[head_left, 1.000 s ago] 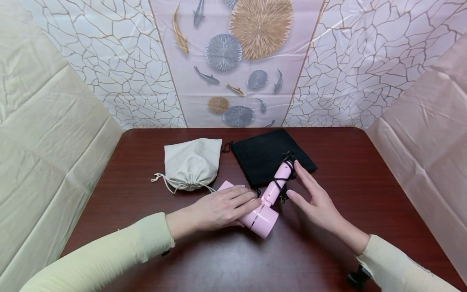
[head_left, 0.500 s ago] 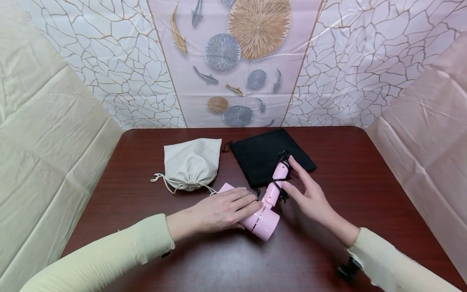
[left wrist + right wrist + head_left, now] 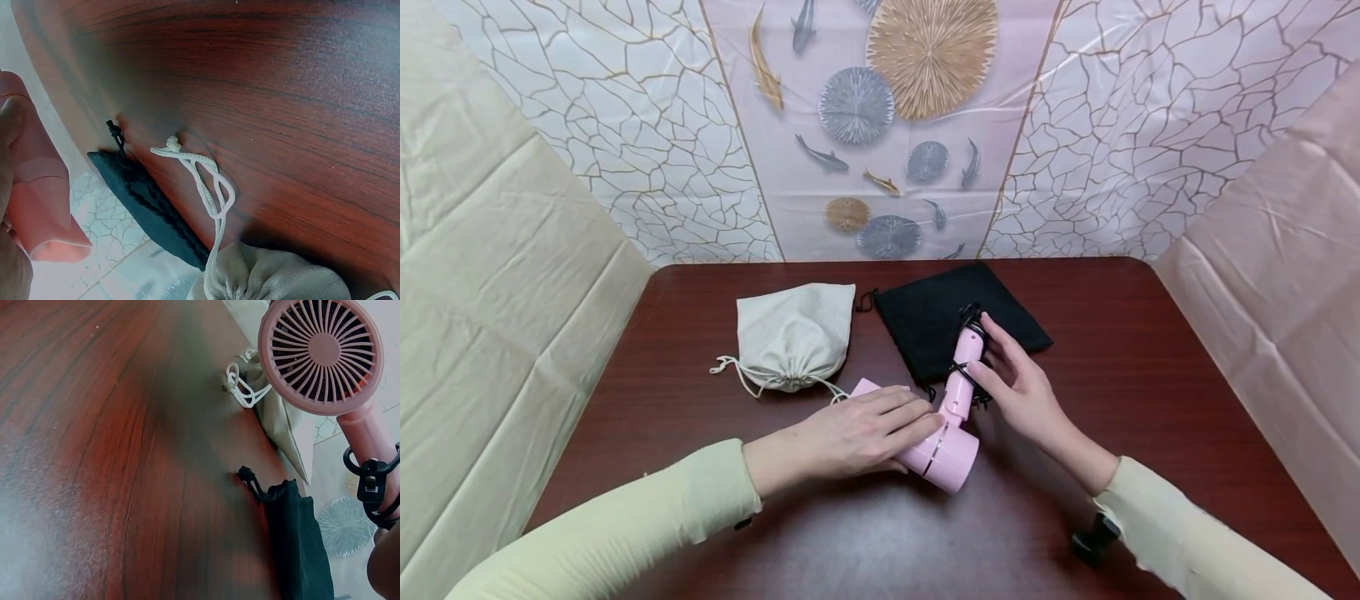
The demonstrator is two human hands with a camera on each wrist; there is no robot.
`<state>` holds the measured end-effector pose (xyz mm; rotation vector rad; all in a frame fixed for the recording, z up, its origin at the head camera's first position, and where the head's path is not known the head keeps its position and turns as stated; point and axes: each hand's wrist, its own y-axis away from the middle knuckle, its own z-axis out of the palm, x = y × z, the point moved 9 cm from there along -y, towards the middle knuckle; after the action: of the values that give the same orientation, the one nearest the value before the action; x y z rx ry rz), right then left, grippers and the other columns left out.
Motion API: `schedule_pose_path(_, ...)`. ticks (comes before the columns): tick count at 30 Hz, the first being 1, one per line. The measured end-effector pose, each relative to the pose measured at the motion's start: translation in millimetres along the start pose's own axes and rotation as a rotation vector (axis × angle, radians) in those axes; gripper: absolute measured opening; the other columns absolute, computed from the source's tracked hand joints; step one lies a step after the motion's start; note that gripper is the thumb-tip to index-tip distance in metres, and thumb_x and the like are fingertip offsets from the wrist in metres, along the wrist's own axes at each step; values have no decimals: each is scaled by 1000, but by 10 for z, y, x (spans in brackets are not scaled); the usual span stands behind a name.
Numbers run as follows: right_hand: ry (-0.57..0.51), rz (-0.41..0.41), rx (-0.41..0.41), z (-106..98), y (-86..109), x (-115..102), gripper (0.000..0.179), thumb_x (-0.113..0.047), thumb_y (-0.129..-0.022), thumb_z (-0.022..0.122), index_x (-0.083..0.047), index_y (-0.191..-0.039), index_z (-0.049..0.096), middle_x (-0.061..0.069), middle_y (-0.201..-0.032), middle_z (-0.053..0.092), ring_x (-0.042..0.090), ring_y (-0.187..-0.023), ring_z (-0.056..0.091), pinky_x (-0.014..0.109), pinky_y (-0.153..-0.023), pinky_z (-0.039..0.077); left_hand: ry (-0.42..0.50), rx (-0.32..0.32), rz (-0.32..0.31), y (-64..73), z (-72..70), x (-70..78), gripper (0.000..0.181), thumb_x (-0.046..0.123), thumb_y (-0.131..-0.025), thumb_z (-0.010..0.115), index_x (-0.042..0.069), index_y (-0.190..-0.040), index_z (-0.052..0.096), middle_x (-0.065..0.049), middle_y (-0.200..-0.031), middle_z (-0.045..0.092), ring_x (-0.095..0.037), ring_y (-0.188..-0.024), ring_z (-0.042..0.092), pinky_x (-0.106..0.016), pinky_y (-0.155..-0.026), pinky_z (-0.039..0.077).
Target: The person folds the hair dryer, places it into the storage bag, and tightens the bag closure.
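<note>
In the head view a pink hair dryer lies at a slant on the table, its black cord wound round the handle. My left hand grips the barrel from above, covering much of it. My right hand touches the handle's right side, the thumb near the cord and the fingers extended by the handle end. The right wrist view shows the round slatted grille and a black plug against the handle. In the left wrist view the barrel appears at the left edge.
A cream drawstring pouch with white cords lies behind the left hand. A flat black drawstring bag lies farther back, partly behind the dryer's handle. The dark red table meets a patterned backdrop and cloth side walls.
My right hand has moved left against the handle, and the handle has swung left with it. The barrel has turned slightly under my left hand, which stays nearly in place.
</note>
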<state>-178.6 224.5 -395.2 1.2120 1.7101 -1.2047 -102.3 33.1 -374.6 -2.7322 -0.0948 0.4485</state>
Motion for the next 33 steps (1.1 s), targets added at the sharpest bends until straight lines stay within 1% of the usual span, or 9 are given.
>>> schedule_pose_path(9,-33,-8,7,19,-52,-3,64,3,-104,63,-2,-163,40,16,-170,36,40,-150,41,13,-114,39,-9,-3,15,-22,-7,11,69,43,-93,76,1,-144,57,-11,-135,64,-26,-126,61,-38,-117,46)
schedule_pose_path(16,-40,-25,21,35,-75,-12,64,4,-103,64,-3,-163,42,16,-169,40,38,-149,43,15,-114,40,-9,2,29,-17,-30,23,65,47,-100,69,0,-144,58,-13,-137,65,-27,-129,62,-39,-120,43)
schedule_pose_path(21,-26,-28,26,55,-93,-24,64,2,-103,66,-6,-163,43,14,-168,42,36,-148,45,14,-113,41,-3,-8,28,-23,-34,33,63,46,-101,68,0,-144,58,-13,-137,64,-27,-129,62,-39,-121,42)
schedule_pose_path(30,-30,9,10,111,-128,-14,68,0,-102,67,-8,-164,41,17,-165,44,34,-147,47,13,-112,41,-32,-17,28,-27,-51,38,66,46,-100,71,0,-145,57,-13,-139,64,-27,-134,60,-39,-122,40)
schedule_pose_path(33,-21,18,-15,144,-136,-20,73,-1,-102,69,-12,-167,37,18,-166,42,38,-147,48,14,-104,48,-26,-14,20,-37,-54,29,68,46,-97,74,0,-145,57,-13,-139,64,-27,-133,60,-39,-122,40)
